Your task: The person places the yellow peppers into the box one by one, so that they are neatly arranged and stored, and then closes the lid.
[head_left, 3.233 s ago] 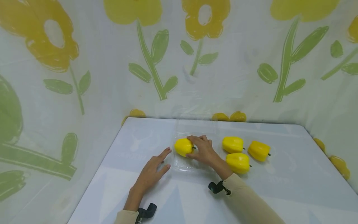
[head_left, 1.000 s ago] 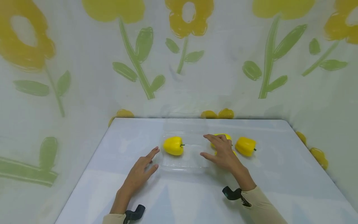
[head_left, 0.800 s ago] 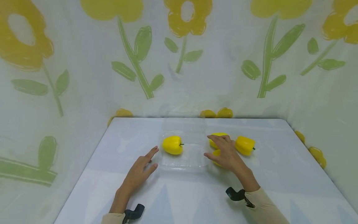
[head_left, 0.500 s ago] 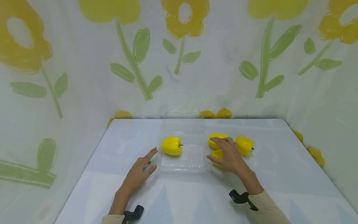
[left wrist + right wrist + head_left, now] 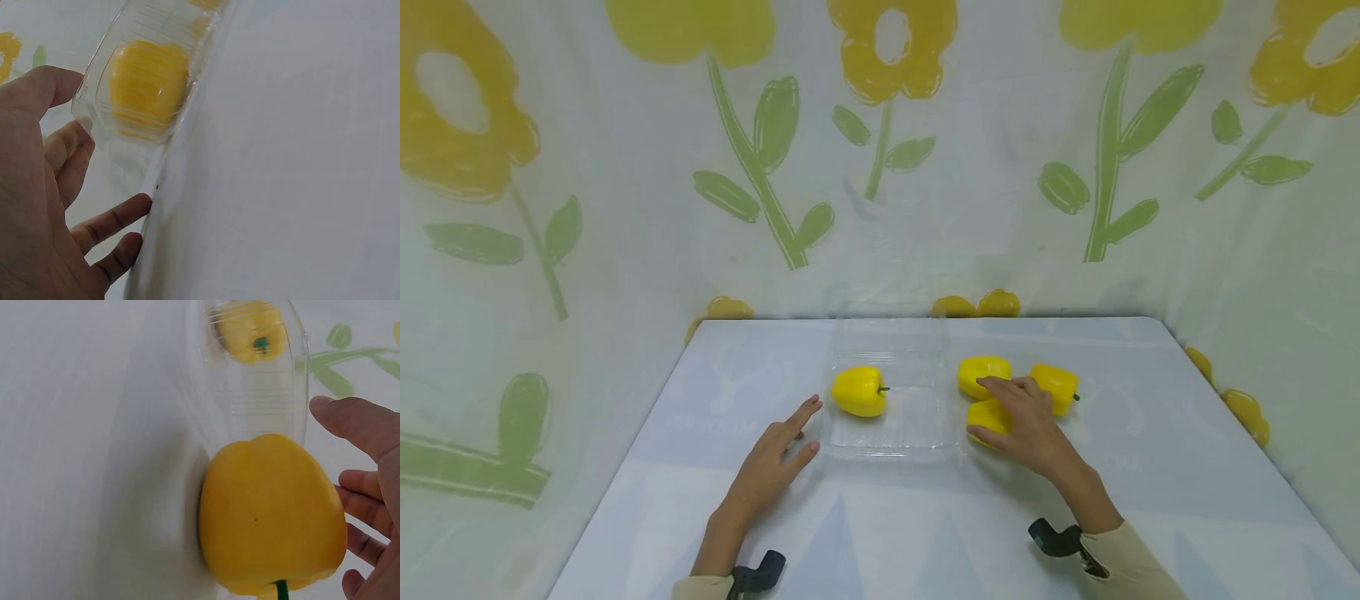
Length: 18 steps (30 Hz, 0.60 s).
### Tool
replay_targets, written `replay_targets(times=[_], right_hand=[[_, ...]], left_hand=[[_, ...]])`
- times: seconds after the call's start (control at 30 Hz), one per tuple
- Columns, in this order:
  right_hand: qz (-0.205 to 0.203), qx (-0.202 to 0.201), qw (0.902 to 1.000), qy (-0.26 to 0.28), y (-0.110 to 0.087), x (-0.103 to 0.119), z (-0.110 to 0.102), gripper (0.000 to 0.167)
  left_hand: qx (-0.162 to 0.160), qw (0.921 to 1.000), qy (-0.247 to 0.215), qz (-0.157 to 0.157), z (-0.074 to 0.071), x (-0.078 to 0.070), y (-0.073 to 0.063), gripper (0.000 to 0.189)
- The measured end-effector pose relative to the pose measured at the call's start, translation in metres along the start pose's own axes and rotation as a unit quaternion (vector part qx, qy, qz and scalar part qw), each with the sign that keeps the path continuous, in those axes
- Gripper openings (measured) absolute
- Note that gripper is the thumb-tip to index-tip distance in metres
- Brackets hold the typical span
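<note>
A clear plastic clamshell box (image 5: 917, 421) lies with its lid back on the table, one yellow bell pepper (image 5: 859, 392) inside at the left. My left hand (image 5: 771, 458) is beside the box's left edge, fingers extended; in the left wrist view its thumb and a fingertip are right at the box's corner. To the right of the box, my right hand (image 5: 1030, 429) reaches over the nearest loose yellow bell pepper (image 5: 988, 414), partly covering it. Its thumb and fingers are spread; in the right wrist view the thumb stands clear of that pepper (image 5: 272, 515).
Two more yellow bell peppers rest close by, one behind (image 5: 979, 372) and one to the right (image 5: 1058, 388) of the right hand. A pale table (image 5: 880, 533) carries everything, with a flower-printed curtain (image 5: 985, 200) behind it.
The right hand has let go of the pepper now inside the box and moved right, over the loose peppers. The left hand keeps its place by the box; the head view has shifted slightly.
</note>
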State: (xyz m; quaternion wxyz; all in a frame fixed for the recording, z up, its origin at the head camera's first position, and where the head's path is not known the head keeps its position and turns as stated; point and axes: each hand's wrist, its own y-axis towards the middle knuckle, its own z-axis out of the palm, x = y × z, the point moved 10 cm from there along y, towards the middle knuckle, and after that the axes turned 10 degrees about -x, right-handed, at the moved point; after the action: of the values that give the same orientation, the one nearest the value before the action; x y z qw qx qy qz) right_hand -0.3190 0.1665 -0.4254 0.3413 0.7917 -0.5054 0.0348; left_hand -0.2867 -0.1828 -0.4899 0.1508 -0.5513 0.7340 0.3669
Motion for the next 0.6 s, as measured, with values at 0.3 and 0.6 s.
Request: replay_targets(times=[0.3, 0.6], right_hand=[[-0.002, -0.014, 0.9999, -0.002, -0.009, -0.007, -0.005, 0.071], [0.013, -0.004, 0.9998, -0.015, -0.015, -0.015, -0.006, 0.075]], left_hand=[[-0.002, 1.0000, 0.003, -0.007, -0.001, 0.002, 0.001, 0.061], [-0.001, 1.0000, 0.002, -0.001, 0.000, 0.005, 0.000, 0.060]])
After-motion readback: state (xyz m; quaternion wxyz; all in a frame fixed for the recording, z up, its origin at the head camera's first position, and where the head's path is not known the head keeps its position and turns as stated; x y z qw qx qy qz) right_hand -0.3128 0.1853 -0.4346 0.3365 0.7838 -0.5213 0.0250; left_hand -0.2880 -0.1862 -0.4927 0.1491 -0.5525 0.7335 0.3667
